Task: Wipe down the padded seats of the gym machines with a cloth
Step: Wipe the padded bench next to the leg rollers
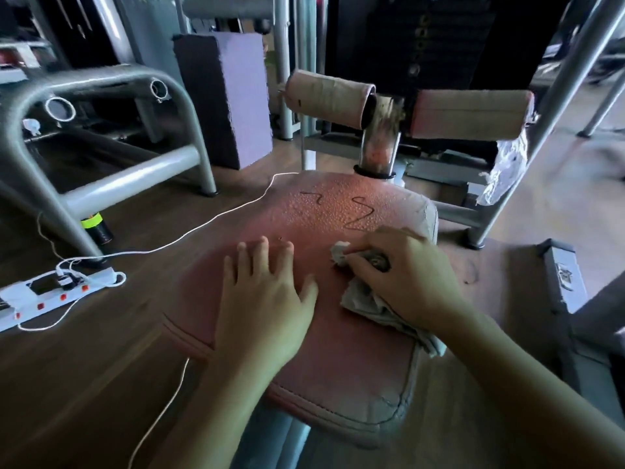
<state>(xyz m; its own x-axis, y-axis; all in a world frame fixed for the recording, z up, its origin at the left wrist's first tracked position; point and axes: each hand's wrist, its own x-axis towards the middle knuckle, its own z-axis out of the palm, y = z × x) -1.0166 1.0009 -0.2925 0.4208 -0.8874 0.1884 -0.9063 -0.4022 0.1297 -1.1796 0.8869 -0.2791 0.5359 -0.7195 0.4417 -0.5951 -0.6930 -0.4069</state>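
A worn red padded seat [324, 211] fills the middle of the view, its far half beaded with water drops and scribbled with dark marks. My left hand [267, 296] lies flat on the seat's middle, fingers straight and spread. My right hand [402, 275] grips a crumpled grey cloth [365, 299] and presses it onto the seat's right side. Part of the cloth trails out under my wrist toward the seat's right edge.
Two taped roller pads [331, 98] [470, 113] stand on a metal post behind the seat. A grey machine frame [135, 177] is at left. A white power strip [57, 292] and cable [209, 221] lie on the wooden floor. A torn white rag [507, 167] hangs at right.
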